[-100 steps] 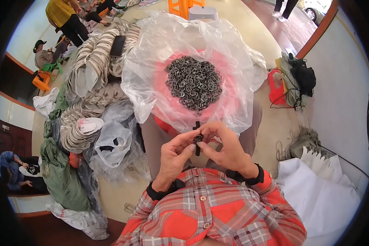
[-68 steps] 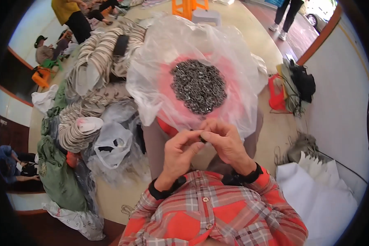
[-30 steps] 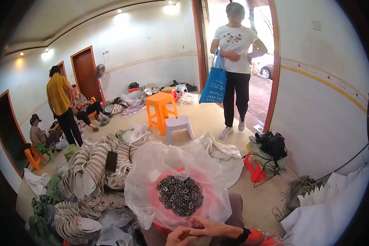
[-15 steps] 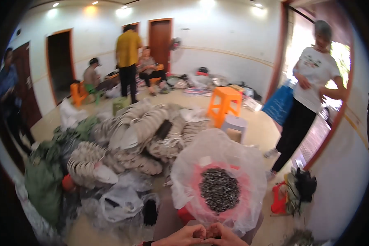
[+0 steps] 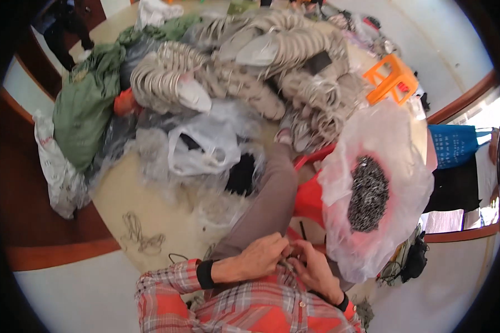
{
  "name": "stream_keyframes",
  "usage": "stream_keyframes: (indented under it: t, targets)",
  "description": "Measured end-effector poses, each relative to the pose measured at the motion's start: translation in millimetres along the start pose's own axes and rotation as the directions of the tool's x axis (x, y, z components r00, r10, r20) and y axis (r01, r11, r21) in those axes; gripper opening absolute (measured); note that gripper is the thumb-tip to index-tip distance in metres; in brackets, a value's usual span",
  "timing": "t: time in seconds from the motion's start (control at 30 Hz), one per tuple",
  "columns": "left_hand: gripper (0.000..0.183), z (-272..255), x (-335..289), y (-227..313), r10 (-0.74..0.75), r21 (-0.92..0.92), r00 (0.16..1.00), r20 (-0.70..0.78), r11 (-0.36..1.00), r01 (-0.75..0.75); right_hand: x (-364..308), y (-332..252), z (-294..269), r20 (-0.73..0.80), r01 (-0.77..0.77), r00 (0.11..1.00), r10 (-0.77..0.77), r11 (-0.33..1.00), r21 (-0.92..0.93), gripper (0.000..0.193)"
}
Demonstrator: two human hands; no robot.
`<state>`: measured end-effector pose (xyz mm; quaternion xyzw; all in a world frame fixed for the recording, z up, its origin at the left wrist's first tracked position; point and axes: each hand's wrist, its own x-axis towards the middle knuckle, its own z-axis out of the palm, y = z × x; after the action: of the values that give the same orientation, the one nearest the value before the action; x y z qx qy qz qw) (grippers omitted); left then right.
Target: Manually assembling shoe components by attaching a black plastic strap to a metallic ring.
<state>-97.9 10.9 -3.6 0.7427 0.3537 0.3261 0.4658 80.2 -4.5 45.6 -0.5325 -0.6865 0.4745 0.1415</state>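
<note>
Close to my body, over my lap, my left hand (image 5: 265, 256) and my right hand (image 5: 315, 267) meet with their fingers closed. Between the fingertips there seems to be something small and greyish, too small and blurred to name. Just beyond my right hand stands a basin lined with a crumpled translucent plastic sheet (image 5: 397, 139). A heap of small dark metal pieces (image 5: 369, 194) lies in it, and pink shows through the lining. Red plastic (image 5: 310, 202) is visible beside the basin, next to my leg (image 5: 261, 205).
Ahead lie stacks of beige curved pieces (image 5: 294, 47) tied in bundles. Green sacks (image 5: 89, 111) and a white plastic bag (image 5: 203, 150) are at the left. An orange stool (image 5: 391, 80) stands at the far right, near a person's blue bag (image 5: 453, 145). Loose cord (image 5: 141, 236) lies on the floor.
The view has tilted down and turned, so my lap and sleeves now show. My hands, fingertips touching in a rounded shape before, are now closed together around something small.
</note>
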Motion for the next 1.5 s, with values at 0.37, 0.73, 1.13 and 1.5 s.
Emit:
stream_keyframes:
  t: [0.37,0.73,1.13,1.5]
  targets:
    - [0.029,-11.5,-2.0,-73.3,-0.623,-0.926,0.782,0.005,0.293,0.239,97.1,6.8,55.3,-0.179,-0.101,0.924,0.337,0.667,0.738,0.033]
    - [0.027,-30.2,89.3,-317.3,-0.809,-0.409,0.546,-0.215,0.583,0.702,88.9,48.7,52.6,0.157,-0.399,0.917,0.367,0.835,0.378,0.028]
    - [0.034,-5.7,139.6,-404.3,-0.337,0.388,0.688,-0.643,0.631,0.672,92.1,82.7,39.6,0.050,-0.463,0.863,0.502,0.748,0.476,0.019]
    - [0.012,-2.7,32.5,-271.4,-0.289,0.002,0.641,-0.711,0.911,0.413,78.6,68.2,50.3,0.012,-0.433,0.886,0.463,0.818,0.379,0.015]
